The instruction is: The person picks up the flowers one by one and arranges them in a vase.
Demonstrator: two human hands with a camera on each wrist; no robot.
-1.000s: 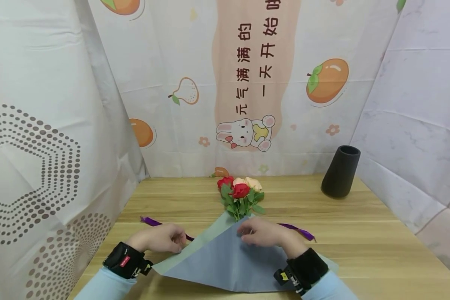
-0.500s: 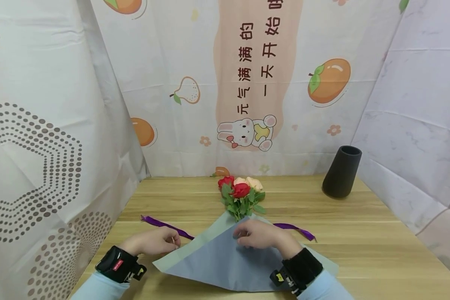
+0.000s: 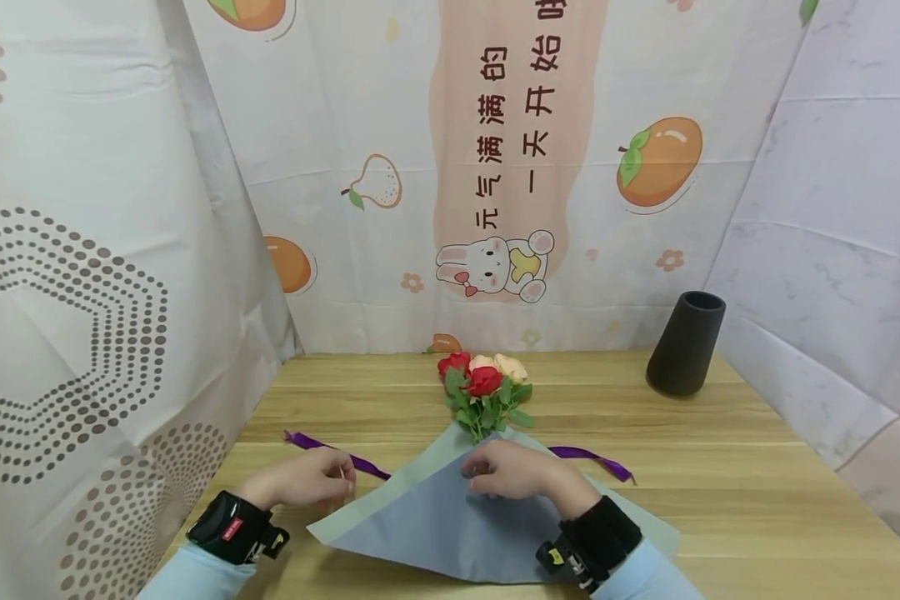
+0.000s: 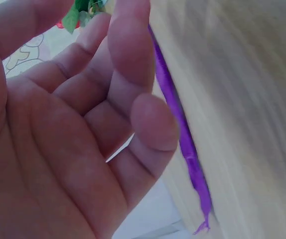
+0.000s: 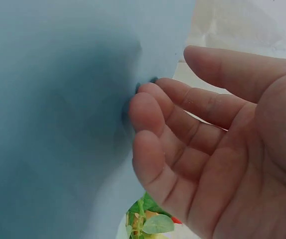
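Your left hand (image 3: 303,481) has drawn a little outward from the near-left edge of the wrapping paper (image 3: 427,527) since the earliest frame, while your right hand (image 3: 517,468) has shifted slightly left across the folded flap. Your left fingers curl loosely and hold nothing. Your right fingers are bent and relaxed with the thumb apart, their tips at the flap's surface just below the flowers (image 3: 486,392); you seem to be steadying the fold so it doesn't spring back, rather than pinching it. Both the paper and the flowers lie mid-desk (image 3: 735,508), red and cream blooms showing beyond the paper's far point, probably so the stems, hidden from view, are covered while the heads stay free. Purple ribbon (image 3: 600,461) shows on both sides, so it likely passes beneath the paper, its ends left reachable. Well apart at the far right, the black vase (image 3: 686,348) stands out of your way.
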